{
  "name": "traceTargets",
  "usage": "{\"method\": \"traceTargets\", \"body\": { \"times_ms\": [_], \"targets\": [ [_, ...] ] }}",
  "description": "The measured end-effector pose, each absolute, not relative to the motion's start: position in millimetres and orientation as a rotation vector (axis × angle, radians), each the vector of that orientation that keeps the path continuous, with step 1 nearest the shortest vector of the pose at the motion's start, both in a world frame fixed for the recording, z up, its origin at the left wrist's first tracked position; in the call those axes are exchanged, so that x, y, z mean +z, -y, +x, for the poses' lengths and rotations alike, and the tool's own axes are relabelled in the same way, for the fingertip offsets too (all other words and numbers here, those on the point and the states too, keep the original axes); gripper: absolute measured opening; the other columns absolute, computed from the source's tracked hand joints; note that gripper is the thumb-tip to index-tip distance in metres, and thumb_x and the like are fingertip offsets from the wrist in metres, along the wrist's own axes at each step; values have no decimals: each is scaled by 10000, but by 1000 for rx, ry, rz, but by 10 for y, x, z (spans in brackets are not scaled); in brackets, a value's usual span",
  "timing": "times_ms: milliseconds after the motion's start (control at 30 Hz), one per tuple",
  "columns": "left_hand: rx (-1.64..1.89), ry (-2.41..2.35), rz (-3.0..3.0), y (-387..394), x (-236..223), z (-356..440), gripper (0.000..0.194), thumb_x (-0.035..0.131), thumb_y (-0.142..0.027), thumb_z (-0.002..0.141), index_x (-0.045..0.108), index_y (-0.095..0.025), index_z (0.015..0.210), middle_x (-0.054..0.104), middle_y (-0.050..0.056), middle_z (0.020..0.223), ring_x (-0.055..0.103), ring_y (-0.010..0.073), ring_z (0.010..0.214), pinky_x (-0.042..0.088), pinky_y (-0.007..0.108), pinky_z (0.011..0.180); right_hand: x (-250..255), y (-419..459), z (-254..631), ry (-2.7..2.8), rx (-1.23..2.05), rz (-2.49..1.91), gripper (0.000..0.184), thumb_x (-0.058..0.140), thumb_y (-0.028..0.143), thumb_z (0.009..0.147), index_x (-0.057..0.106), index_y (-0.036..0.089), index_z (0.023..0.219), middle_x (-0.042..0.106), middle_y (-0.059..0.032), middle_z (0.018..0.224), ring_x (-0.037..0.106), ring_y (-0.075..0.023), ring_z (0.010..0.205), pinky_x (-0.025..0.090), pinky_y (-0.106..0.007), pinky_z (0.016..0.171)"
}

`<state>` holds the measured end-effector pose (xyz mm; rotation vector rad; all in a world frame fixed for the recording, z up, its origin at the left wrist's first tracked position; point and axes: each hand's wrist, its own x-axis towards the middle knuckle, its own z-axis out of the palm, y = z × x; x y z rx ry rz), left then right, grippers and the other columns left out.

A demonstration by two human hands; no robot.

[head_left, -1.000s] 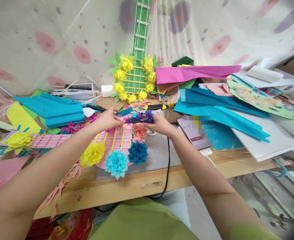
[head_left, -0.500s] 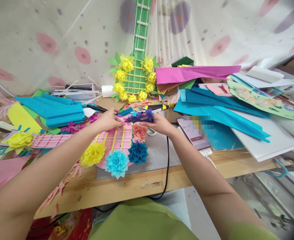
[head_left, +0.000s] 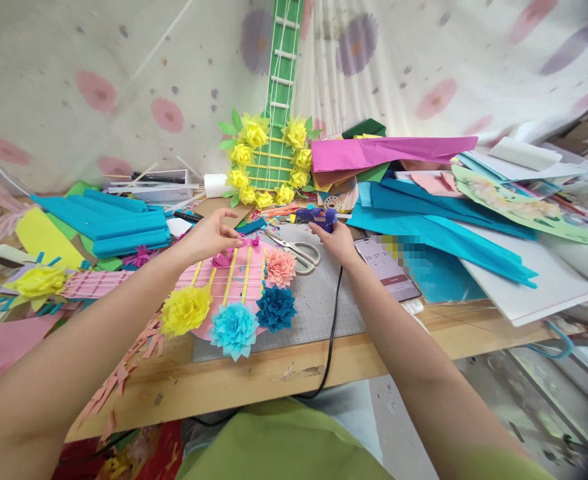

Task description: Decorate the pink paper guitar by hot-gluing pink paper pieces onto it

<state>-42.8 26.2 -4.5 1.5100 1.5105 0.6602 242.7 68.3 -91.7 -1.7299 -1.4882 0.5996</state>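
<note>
Carrying the purple glue gun (head_left: 318, 217) away from the pink paper guitar (head_left: 239, 273), your right hand (head_left: 339, 241) has shifted toward the phone (head_left: 391, 267), uncovering the scissors (head_left: 307, 259) on the grey mat (head_left: 319, 307). Your right fingers are wrapped around the gun. Your left hand (head_left: 213, 235) stays at the guitar's far edge, fingers nearly closed beside magenta paper (head_left: 223, 259); you cannot tell whether they pinch it.
</note>
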Motion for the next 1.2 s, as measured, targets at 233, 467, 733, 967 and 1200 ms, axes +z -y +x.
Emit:
{"method": "traceTargets", "body": {
  "times_ms": [233, 467, 733, 967, 1200],
  "targets": [
    [653, -1542, 1487, -269, -54, -447, 753, 824, -218, 575, 451, -190, 1228, 715, 3, 738, 663, 178, 650, 495, 261, 550, -1180, -680, 2356, 1586, 518, -1819, 417, 669, 542, 723, 682, 153, 871, 719, -131, 859, 675, -296, 893, 504, -409, 807],
    [667, -1559, 1602, -360, -40, -486, 881, 843, -192, 534, 396, -199, 1293, 683, 42, 927, 626, 135, 593, 490, 264, 533, -870, -524, 2410, 1473, 102, -1556, 651, 648, 507, 741, 481, 140, 1252, 581, -179, 1192, 568, -285, 1091, 462, -456, 932],
    [692, -1651, 1619, -406, -158, -485, 794, 811, -171, 580, 393, -194, 1255, 636, 9, 888, 637, 138, 657, 488, 246, 573, -355, -437, 1894, 2109, 445, -1087, 516, 650, 314, 749, 489, 193, 1225, 622, -90, 1120, 590, -221, 1010, 476, -391, 915],
    [765, -1649, 1416, -349, -226, -542, 661, 753, -70, 623, 391, -156, 1170, 609, -53, 716, 574, 108, 510, 461, 249, 541, -517, -723, 1359, 2548, 639, -927, 604, 605, 110, 691, 471, 164, 1277, 642, -84, 1142, 528, -244, 1100, 405, -397, 958],
    [756, -1614, 1336, -320, -236, -516, 527, 668, -1, 671, 398, -156, 1096, 607, -66, 581, 527, 99, 458, 421, 220, 518, -575, -779, 1260, 2623, 634, -980, 562, 545, 23, 657, 517, 163, 1200, 667, -59, 1017, 522, -229, 1033, 389, -343, 897]
  ]
}}
